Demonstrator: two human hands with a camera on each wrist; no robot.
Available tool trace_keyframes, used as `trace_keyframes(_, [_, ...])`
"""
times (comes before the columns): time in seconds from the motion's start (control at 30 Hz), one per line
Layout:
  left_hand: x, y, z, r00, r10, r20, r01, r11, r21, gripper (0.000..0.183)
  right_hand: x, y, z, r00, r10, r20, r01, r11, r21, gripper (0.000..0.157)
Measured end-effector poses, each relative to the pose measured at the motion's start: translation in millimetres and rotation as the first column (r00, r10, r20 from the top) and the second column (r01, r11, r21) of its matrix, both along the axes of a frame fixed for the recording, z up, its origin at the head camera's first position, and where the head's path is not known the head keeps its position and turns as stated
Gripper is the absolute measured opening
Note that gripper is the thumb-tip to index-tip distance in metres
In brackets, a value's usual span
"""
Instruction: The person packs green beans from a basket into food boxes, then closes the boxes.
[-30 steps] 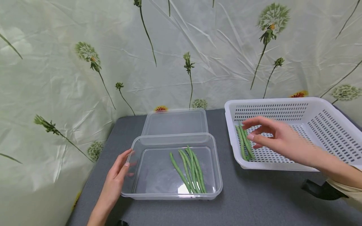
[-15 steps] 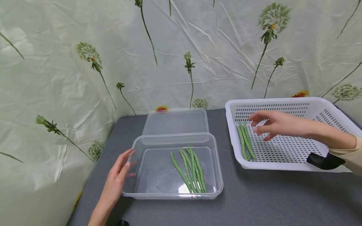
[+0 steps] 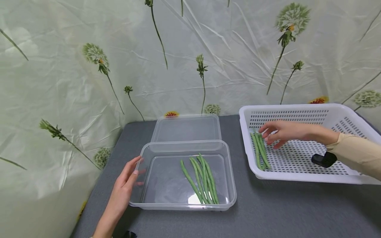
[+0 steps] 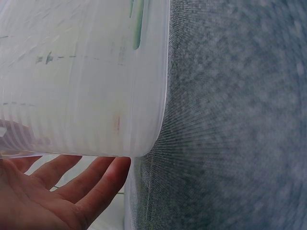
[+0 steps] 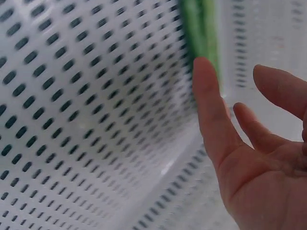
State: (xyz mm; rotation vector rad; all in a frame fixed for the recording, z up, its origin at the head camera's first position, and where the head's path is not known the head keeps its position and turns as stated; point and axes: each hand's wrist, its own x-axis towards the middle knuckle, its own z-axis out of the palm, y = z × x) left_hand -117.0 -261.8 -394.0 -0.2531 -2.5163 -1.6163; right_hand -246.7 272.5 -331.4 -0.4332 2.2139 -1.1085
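My right hand [image 3: 282, 131] is over the left part of a white perforated basket [image 3: 297, 177], its fingers spread and loosely bent with nothing between them. Several green beans [image 3: 259, 150] lie beneath and just left of its fingertips; in the right wrist view the beans [image 5: 199, 28] appear beyond the fingers. A clear plastic container [image 3: 166, 206] holds several more green beans [image 3: 202, 180] on the right of its floor. Against that container's left side rests my left hand [image 3: 120, 188], and the left wrist view shows its fingers [image 4: 103, 184] extended, touching the outer wall.
Behind the container a clear flat lid [image 3: 187, 128] lies on the grey tabletop [image 3: 250, 211]. A floral-patterned sheet [image 3: 172, 76] rises behind and to the left of the table.
My right hand has shifted right, then slightly back left toward the beans in the basket, its forearm swinging further over the basket. The left hand and the beans stay put.
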Motion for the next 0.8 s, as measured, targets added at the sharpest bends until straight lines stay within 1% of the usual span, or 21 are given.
trace_keyframes(0.1, [-0.4,1,-0.4,1.0,-0.004,0.001,0.004,1.0,0.003,0.04,-5.3,3,-10.0,1.0,-0.012,0.01,0.012,1.0,-0.004,0.056])
trace_keyframes(0.2, [-0.4,1,-0.3,1.0,-0.003,-0.002,0.003,1.0,0.007,0.04,-10.2,5,-18.7,1.0,0.001,0.017,0.0,1.0,-0.019,0.057])
trace_keyframes(0.33, [-0.1,0,0.3,1.0,-0.001,-0.003,0.001,1.0,0.011,0.04,-16.7,6,-26.3,1.0,0.019,0.023,-0.018,0.999,-0.031,0.054])
trace_keyframes(0.47, [0.0,0,1.1,1.0,-0.003,-0.006,0.003,1.0,0.008,0.04,-20.3,7,-30.9,1.0,-0.007,0.019,0.008,0.999,-0.045,0.052])
trace_keyframes(0.67, [0.2,0,1.4,1.0,-0.003,-0.013,0.003,1.0,0.008,0.04,-19.6,7,-35.1,0.997,-0.029,-0.072,0.024,0.998,-0.063,0.049])
trace_keyframes(0.8, [0.2,1,1.0,1.0,-0.002,-0.01,0.003,1.0,0.008,0.04,-17.7,6,-34.2,0.994,-0.032,-0.107,0.027,0.999,-0.044,0.046])
